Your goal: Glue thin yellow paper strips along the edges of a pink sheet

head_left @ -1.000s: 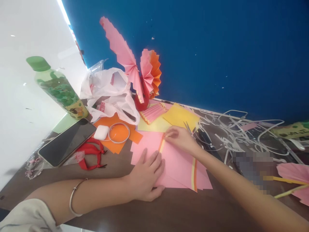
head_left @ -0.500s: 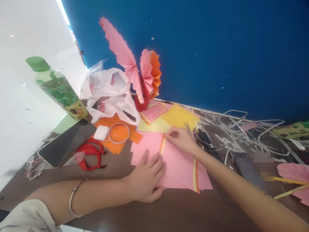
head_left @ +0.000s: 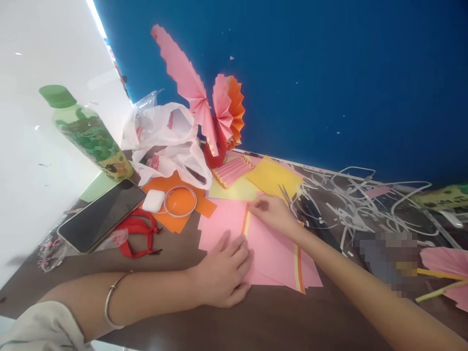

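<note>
A sheet of pink paper (head_left: 276, 256) lies on the table over other pink sheets (head_left: 219, 219). Narrow orange and yellow bands run along its left and right edges. My right hand (head_left: 274, 212) pinches the upper end of its left edge between thumb and fingers. At the lower end of that edge rests my left hand (head_left: 226, 270), its fingers bent over the paper and the thumb near the bottom border. The left fingertips and the part of the edge under them are hidden. Small scissors (head_left: 287, 195) lie just behind my right hand.
Pleated pink paper (head_left: 232, 171) and yellow paper (head_left: 276, 176) lie behind. Pink and orange paper fans (head_left: 228, 109) stand against the blue wall. Left are a phone (head_left: 102, 214), white case (head_left: 153, 200), bottle (head_left: 91, 136) and plastic bags (head_left: 164, 126). White strips (head_left: 351, 204) tangle at right.
My left hand's fingers have curled in and shifted slightly down along the paper's edge. The sheet's right edge has moved a little to the right. My right hand keeps its pinch almost in place.
</note>
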Demonstrator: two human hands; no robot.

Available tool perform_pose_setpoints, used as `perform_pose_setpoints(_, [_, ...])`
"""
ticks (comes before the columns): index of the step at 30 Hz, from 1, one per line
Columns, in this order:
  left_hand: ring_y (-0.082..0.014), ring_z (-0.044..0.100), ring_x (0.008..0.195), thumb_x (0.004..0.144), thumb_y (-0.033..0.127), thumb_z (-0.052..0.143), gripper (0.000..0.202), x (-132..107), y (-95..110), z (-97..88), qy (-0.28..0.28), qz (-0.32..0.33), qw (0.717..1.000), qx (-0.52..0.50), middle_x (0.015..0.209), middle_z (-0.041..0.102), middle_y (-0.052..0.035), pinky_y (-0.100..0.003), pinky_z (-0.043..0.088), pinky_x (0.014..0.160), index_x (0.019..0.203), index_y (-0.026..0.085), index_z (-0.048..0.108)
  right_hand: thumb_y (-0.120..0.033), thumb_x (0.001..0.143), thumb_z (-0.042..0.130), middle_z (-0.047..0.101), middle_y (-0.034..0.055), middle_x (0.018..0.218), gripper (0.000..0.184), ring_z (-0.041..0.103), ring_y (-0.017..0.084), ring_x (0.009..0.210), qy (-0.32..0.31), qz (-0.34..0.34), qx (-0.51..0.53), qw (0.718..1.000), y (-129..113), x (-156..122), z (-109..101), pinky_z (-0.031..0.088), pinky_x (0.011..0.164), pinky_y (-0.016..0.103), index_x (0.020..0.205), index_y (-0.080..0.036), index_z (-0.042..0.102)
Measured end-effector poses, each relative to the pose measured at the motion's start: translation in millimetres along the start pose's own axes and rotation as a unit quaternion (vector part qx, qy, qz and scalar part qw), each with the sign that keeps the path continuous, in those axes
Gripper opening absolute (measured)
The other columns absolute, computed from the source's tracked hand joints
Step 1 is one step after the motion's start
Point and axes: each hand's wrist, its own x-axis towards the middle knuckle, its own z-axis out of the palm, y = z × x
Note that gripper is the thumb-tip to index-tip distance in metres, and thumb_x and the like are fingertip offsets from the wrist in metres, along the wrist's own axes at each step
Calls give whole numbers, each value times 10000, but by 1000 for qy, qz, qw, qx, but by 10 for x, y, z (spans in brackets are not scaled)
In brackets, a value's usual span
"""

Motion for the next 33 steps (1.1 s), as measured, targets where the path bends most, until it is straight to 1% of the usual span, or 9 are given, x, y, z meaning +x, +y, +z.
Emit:
perform_pose_setpoints(5, [-328, 340, 1214, 883, 368, 292, 513, -1, 2, 7, 9, -1, 1000, 1, 1194, 488, -189, -535, 199, 1023, 1264, 44, 406, -300, 708, 561, 644, 22, 688, 157, 595, 179, 701, 7, 2, 1, 1000, 5, -10, 4, 457, 671, 299, 596, -196, 600])
perform_pose_setpoints(9, [-330, 340, 1214, 883, 367, 283, 526, 2, 2, 8, 8, -1, 1000, 2, 1207, 478, -195, -533, 203, 1021, 1275, 32, 391, -284, 711, 560, 653, 35, 752, 125, 600, 183, 741, 24, 16, 9, 1000, -9, -28, 22, 459, 687, 305, 631, -194, 597])
perform_pose_setpoints(12, [-335, 331, 1218, 884, 367, 278, 533, 2, -1, 15, 6, 0, 1000, -2, 1207, 479, -194, -540, 206, 1018, 1279, 27, 386, -275, 708, 569, 640, 33, 764, 87, 590, 172, 732, 46, 35, 23, 998, 4, -30, 52, 461, 688, 303, 709, -190, 589])
perform_pose_setpoints(15, [-343, 326, 1222, 883, 366, 280, 536, -1, -4, 28, 6, 3, 1000, -4, 1210, 478, -198, -551, 204, 1015, 1280, 21, 384, -288, 703, 585, 622, 27, 746, 116, 572, 164, 703, 75, 49, 33, 995, 22, -26, 74, 458, 671, 300, 756, -186, 569])
perform_pose_setpoints(20, [-337, 331, 1225, 883, 368, 291, 530, -7, 0, 50, 14, 1, 1000, -3, 1209, 482, -197, -545, 201, 1020, 1278, 29, 392, -313, 744, 553, 593, 13, 705, 128, 547, 160, 677, 92, 15, 19, 995, 9, -54, 88, 438, 649, 297, 700, -194, 540])
perform_pose_setpoints(26, [-322, 340, 1222, 882, 378, 293, 526, -13, -5, 35, 20, 0, 1000, 9, 1203, 485, -192, -522, 200, 1026, 1273, 43, 402, -254, 772, 507, 573, 17, 709, 109, 536, 173, 700, 128, -21, -25, 991, 13, -53, 180, 422, 669, 313, 679, -202, 527])
perform_pose_setpoints(29, [-310, 354, 1212, 879, 383, 310, 524, -15, -5, 10, 24, -2, 1000, 15, 1197, 489, -181, -508, 210, 1025, 1274, 50, 400, -238, 778, 509, 592, 25, 757, 93, 549, 180, 752, 140, -37, -30, 989, -21, -68, 106, 428, 700, 322, 702, -202, 549])
perform_pose_setpoints(31, [-304, 364, 1203, 879, 375, 320, 513, -17, 3, 4, 30, -8, 999, 22, 1178, 498, -174, -502, 221, 1021, 1273, 56, 400, -261, 784, 525, 607, 25, 780, 90, 558, 175, 758, 165, -39, -7, 986, -48, -145, -30, 437, 691, 313, 734, -204, 575])
perform_pose_setpoints(33, [-300, 378, 1187, 878, 347, 337, 481, -20, 11, 18, 42, -16, 998, 32, 1153, 505, -167, -494, 247, 1007, 1259, 63, 413, -302, 779, 555, 608, 22, 770, 109, 558, 164, 718, 203, -35, 11, 979, -39, -293, -189, 442, 640, 291, 740, -207, 589])
